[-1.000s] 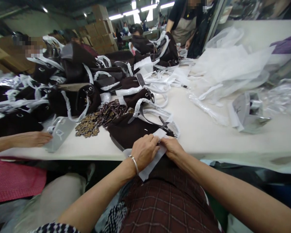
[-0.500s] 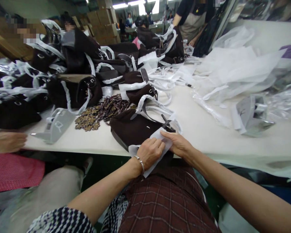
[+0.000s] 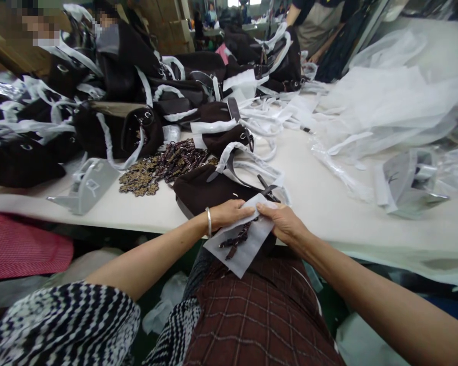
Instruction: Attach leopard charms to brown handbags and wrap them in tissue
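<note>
A dark brown bag [image 3: 206, 189] with white-wrapped handles [image 3: 257, 166] lies at the table's front edge. Over its near side hangs a white sheet [image 3: 244, 256], with a dark braided tassel [image 3: 239, 238] lying on it. My left hand [image 3: 229, 212], a bracelet at its wrist, pinches the sheet's upper left part. Close beside it, my right hand [image 3: 284, 219] grips the upper right part, thumb on top. Left of the bag is a heap of brown and gold beaded pieces [image 3: 164, 168].
Dark bags [image 3: 118, 129] with wrapped handles are piled at the left and back. Tape dispensers stand at the left [image 3: 86, 187] and right [image 3: 408, 180]. Thin white sheets [image 3: 397, 101] cover the back right. A person in an apron [image 3: 315, 30] stands behind the table.
My left hand has moved up and opened out the sheet, and the tassel now shows. The other person's hand at the left has left the view. The camera view has shifted slightly.
</note>
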Action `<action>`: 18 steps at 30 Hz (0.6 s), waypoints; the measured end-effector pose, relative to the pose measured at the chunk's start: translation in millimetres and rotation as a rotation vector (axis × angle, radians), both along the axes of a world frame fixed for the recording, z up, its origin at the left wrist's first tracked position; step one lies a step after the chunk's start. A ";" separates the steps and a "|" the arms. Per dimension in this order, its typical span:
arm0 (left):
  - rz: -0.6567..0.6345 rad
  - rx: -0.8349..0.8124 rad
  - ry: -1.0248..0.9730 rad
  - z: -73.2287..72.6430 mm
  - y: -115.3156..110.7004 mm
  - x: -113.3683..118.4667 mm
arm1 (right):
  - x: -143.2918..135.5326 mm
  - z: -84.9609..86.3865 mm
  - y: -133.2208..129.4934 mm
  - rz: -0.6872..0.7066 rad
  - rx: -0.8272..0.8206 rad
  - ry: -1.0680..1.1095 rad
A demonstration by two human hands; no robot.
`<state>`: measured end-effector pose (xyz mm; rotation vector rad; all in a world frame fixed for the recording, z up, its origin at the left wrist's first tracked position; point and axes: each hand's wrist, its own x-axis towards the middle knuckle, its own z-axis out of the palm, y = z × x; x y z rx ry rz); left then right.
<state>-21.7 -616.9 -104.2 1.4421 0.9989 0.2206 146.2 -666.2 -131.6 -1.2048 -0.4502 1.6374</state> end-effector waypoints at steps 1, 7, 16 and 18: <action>0.068 -0.159 -0.098 -6.3 -5.4 3.1 | -1.4 -2.7 -0.6 -0.009 0.010 -0.015; 0.254 -0.294 -0.215 -22.4 -23.6 9.2 | 13.0 4.9 -3.7 0.220 0.080 -0.272; 0.288 -0.440 -0.311 -18.5 -6.4 -3.0 | 63.3 36.6 -23.5 0.582 1.071 -1.322; 0.278 -0.481 -0.341 -18.5 -6.5 -5.5 | 58.7 31.7 -16.1 0.663 1.267 -1.352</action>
